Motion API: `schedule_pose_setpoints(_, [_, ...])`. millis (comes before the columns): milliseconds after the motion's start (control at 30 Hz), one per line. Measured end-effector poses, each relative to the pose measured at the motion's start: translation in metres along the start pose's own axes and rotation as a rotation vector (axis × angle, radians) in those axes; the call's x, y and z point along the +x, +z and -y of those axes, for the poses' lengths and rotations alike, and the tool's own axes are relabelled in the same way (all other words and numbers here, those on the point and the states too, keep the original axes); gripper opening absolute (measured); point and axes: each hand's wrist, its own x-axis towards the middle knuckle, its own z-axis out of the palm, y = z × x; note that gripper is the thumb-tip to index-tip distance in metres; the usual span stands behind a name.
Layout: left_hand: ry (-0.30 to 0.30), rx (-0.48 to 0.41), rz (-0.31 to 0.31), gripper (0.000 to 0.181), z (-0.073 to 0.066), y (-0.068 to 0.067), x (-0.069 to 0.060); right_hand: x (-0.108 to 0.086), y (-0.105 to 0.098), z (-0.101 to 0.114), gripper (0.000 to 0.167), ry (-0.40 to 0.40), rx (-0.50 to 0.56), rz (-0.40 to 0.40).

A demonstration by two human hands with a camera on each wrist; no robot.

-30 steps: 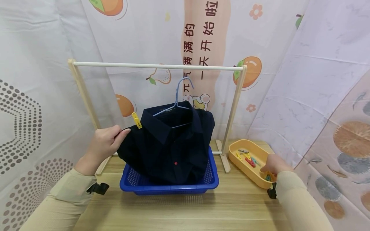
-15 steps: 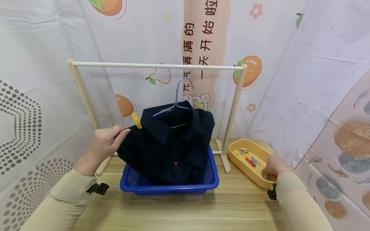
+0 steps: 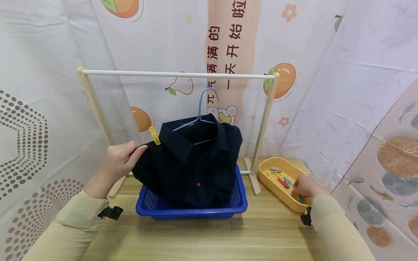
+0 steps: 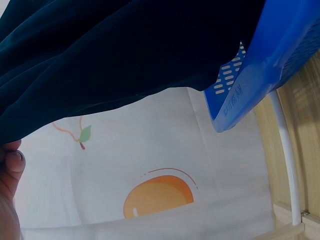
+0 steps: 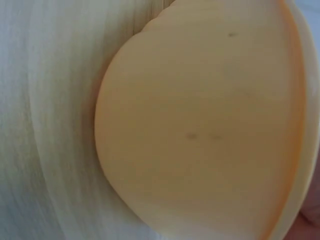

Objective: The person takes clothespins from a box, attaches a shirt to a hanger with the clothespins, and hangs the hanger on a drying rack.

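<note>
A dark navy shirt (image 3: 209, 170) with one red button sits on a light blue wire hanger (image 3: 200, 105), its lower part down in a blue plastic basket (image 3: 192, 213). My left hand (image 3: 121, 161) pinches the shirt's shoulder edge at the left between thumb and fingers. Beside that grip, a yellow clothespin (image 3: 155, 136) is clipped on the shoulder, near the collar. My right hand (image 3: 308, 186) reaches into a yellow tray (image 3: 266, 178), fingers pointing down over a green clothespin (image 3: 301, 199). Its fingertips are partly hidden, so whether they pinch anything is unclear.
Behind the basket stands a wooden rack with a white rail (image 3: 176, 74). The hanger's hook stands below the rail, not on it. Several loose clothespins, among them a red clothespin (image 3: 283, 182), lie in the tray's far half. Printed curtains surround the wooden table (image 3: 209, 241).
Inside the tray, my right hand has shifted slightly left and away from me, with its fingers moving over the clothespins. My left hand and the shirt have stayed in place.
</note>
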Motion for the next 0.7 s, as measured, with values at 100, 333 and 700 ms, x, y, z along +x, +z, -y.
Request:
schedule_pose_setpoints(100, [0.0,0.001,0.0,0.052,0.0,0.0,0.0,0.002,-0.001,0.001,0.033,-0.014,-0.02,-0.001])
schedule_pose_setpoints(333, [0.002,0.0,0.001,0.052,0.0,0.0,0.0,0.0,-0.006,0.001,0.039,-0.005,-0.06,-0.012])
schedule_pose_setpoints(700, [0.009,-0.01,0.001,0.053,-0.002,-0.001,0.003,-0.01,-0.003,0.001,0.037,0.063,-0.042,0.051])
